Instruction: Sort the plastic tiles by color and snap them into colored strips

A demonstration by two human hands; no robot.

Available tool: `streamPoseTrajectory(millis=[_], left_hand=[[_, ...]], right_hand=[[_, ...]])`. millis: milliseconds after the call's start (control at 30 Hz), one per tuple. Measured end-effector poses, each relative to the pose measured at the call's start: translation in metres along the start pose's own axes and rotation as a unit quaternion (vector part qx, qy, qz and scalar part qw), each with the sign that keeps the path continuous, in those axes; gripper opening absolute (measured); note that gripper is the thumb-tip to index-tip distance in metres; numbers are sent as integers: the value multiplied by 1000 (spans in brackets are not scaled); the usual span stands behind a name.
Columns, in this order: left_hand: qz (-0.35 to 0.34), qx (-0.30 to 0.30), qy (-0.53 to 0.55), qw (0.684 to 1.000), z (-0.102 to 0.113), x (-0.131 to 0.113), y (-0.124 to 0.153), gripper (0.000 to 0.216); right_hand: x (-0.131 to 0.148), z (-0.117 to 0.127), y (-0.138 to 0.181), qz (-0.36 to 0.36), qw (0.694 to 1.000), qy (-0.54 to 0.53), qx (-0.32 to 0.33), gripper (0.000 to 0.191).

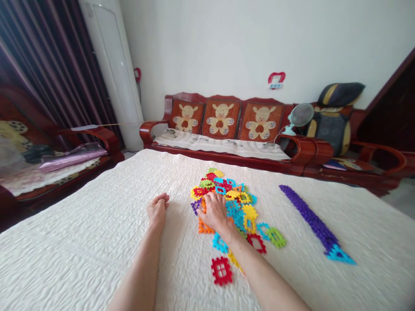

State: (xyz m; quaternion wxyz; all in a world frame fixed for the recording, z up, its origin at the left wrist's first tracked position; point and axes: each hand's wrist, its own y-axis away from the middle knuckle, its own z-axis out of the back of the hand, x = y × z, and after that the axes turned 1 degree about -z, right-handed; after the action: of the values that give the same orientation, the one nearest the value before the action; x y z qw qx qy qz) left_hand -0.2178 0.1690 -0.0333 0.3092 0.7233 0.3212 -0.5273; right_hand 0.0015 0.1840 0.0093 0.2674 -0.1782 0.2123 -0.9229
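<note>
A pile of colourful plastic interlocking tiles (231, 194) lies on a cream quilted cloth (81, 242). My right hand (215, 211) rests on the left side of the pile, fingers curled down onto the pieces near an orange tile (204, 227); what they grip is hidden. My left hand (158, 208) lies on the cloth left of the pile, fingers curled in, holding nothing that I can see. A red tile (221, 271) lies alone close to my right forearm. At the right lies a long strip of joined purple tiles (308, 218) ending in a blue triangle (339, 254).
A red wooden sofa (227, 125) with bear-print cushions stands behind the cloth-covered surface. Another wooden seat with a purple bag (73, 156) is at the left. A small fan (300, 115) and a dark cushion (340, 93) sit at the right. Dark curtains hang at the far left.
</note>
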Motion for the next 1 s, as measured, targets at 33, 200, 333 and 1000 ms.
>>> streamPoseTrajectory(millis=[33, 200, 333, 1000], left_hand=[[-1, 1, -3, 1000, 0, 0, 0, 28], [-5, 2, -17, 1000, 0, 1, 0, 29], [-10, 5, -27, 1000, -1, 1, 0, 29], [-155, 52, -292, 942, 3, 12, 2, 34]], right_hand=[[3, -4, -4, -12, 1000, 17, 7, 43], [7, -15, -12, -29, 998, 49, 22, 38], [12, -21, -14, -40, 999, -4, -18, 31], [-121, 115, 194, -71, 994, -66, -59, 11]])
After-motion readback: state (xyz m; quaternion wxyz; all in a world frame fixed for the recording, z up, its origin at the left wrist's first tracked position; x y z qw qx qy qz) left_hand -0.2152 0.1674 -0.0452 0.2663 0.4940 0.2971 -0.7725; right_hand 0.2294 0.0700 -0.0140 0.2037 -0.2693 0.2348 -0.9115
